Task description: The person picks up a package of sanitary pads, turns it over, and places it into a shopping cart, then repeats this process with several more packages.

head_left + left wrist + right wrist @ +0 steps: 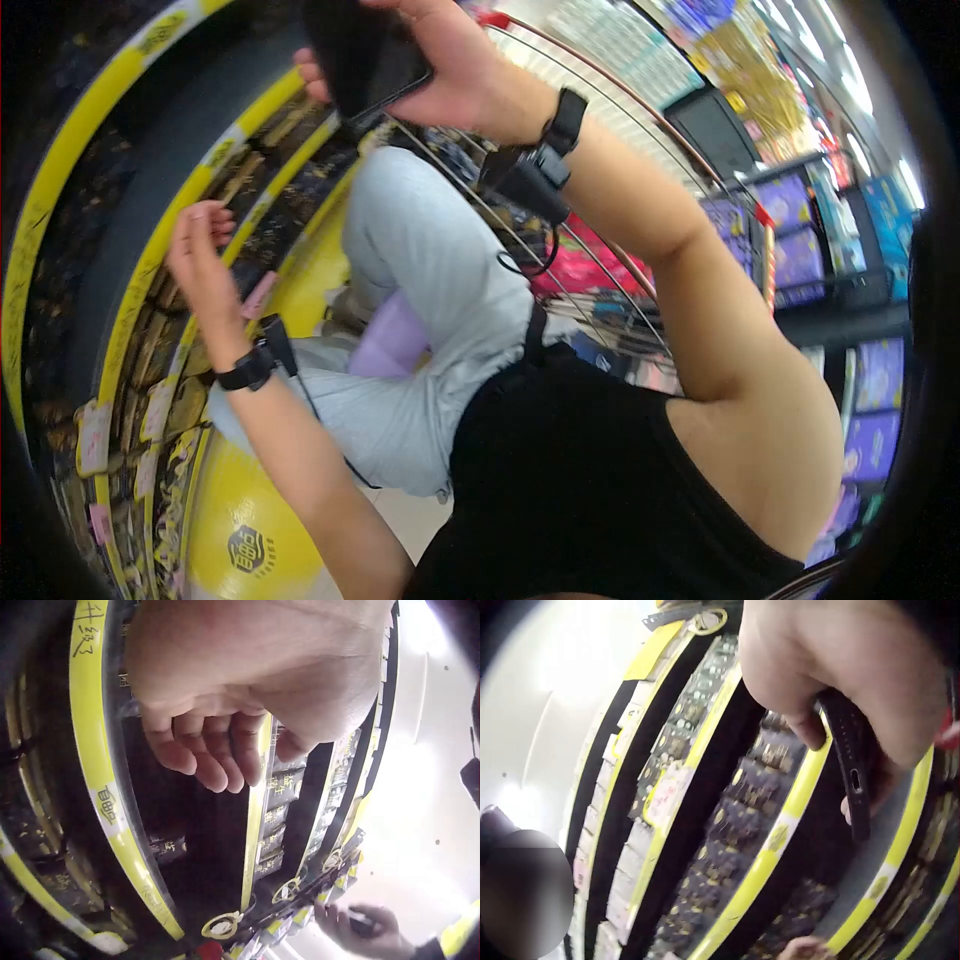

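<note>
My right hand (460, 75) holds a black smartphone (365, 65), thumb on one side and fingers on the other. From the right wrist the phone (849, 761) appears edge-on, its charging port visible at the lower end. My left hand (205, 250) hovers beside the shelf edges with fingers loosely bent. Nothing lies between those fingers (214, 769) in the left wrist view. Behind them, dark packets with gold print (274, 825) stand in rows on the shelves. More dark packets (727, 825) fill the shelf seen past the phone.
Shelves with yellow edge strips (150, 250) curve along the left. On the right stands a wire shopping cart (640, 290) with a red package (590, 255) in it. Bent legs in grey trousers (430, 220) fill the middle. Purple packs (785, 200) sit on displays behind.
</note>
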The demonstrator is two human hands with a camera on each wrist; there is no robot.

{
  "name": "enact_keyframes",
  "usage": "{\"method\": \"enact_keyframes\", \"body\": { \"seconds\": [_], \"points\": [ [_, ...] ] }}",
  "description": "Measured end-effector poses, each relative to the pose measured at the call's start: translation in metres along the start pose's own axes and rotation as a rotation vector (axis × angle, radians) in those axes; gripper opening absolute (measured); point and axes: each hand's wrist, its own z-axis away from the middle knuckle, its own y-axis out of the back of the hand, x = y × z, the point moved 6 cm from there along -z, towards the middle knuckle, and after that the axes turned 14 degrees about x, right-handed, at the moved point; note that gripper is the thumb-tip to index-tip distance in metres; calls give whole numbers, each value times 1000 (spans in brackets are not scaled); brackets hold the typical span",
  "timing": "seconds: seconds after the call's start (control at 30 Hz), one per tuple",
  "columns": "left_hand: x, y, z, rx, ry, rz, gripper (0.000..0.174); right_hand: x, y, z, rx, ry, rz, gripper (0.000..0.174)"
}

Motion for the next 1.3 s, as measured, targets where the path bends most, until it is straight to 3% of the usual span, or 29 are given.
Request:
{"method": "enact_keyframes", "body": {
  "seconds": [0.03, 0.07, 0.1, 0.2, 0.27, 0.3, 0.33, 0.37, 0.4, 0.43, 0.47, 0.5, 0.53, 0.63, 0.73, 0.83, 0.87, 0.97, 1.0, 1.1, 1.17, 1.3],
  "points": [
    [13, 7, -9, 29, -15, -4, 27, -10, 15, 10, 134, 18, 90, 48],
    [25, 13, -17, 13, -31, -20, 27, -21, 40, 18, 90, -92, -39, 45],
    [-10, -14, 33, 47, 46, 79, 26, -51, 88, 70, 270, -60, 193, 45],
    [-10, 7, 14, 34, 67, 163, 25, -113, 185, 137, 497, -3, 614, 45],
    [-15, 10, 12, 77, 128, 191, 23, -149, 239, 198, 837, 18, 818, 48],
    [-16, 11, 10, 75, 133, 188, 22, -157, 234, 230, 1132, 134, 981, 37],
    [-19, 11, 9, 54, 143, 195, 23, -167, 277, 254, 1086, 78, 1045, 35],
    [-21, 11, 7, 38, 151, 203, 24, -192, 357, 287, 1139, 12, 1284, 32],
    [-21, 10, 7, 25, 151, 191, 24, -183, 323, 311, 1260, -112, 1429, 26],
    [-21, 10, 7, 20, 152, 181, 24, -181, 333, 331, 1166, -218, 1701, 24],
    [-21, 9, 7, 19, 153, 172, 23, -195, 427, 359, 651, -410, 2263, 27],
    [-20, 8, 6, 13, 147, 176, 22, -173, 374, 371, 1012, -588, 1873, 32],
    [-20, 7, 6, 6, 144, 178, 21, -164, 386, 384, 982, -751, 1856, 39],
    [-15, 3, 10, 24, 145, 156, 20, -137, 368, 385, 880, -808, 1844, 38],
    [-12, -4, 12, 27, 141, 138, 20, -105, 504, 408, 772, -857, 1493, 37],
    [-14, -5, 11, 19, 119, 113, 20, -86, 503, 383, 880, -893, 1497, 34],
    [-15, -5, 11, 15, 111, 101, 20, -89, 517, 369, 772, -731, 1779, 34],
    [-16, -3, 12, 31, 114, 78, 20, -65, 471, 340, 838, -649, 1498, 28],
    [-14, -3, 12, 29, 116, 77, 20, -61, 491, 340, 924, -597, 1564, 29],
    [-16, -3, 11, 42, 126, 64, 20, -39, 504, 332, 915, -721, 1603, 29],
    [-17, -6, 12, 40, 123, 35, 20, -28, 544, 333, 606, -742, 1942, 27],
    [-15, -18, 16, 34, 135, -52, 18, 31, 536, 327, -331, -741, 2442, 35]
  ]
}}
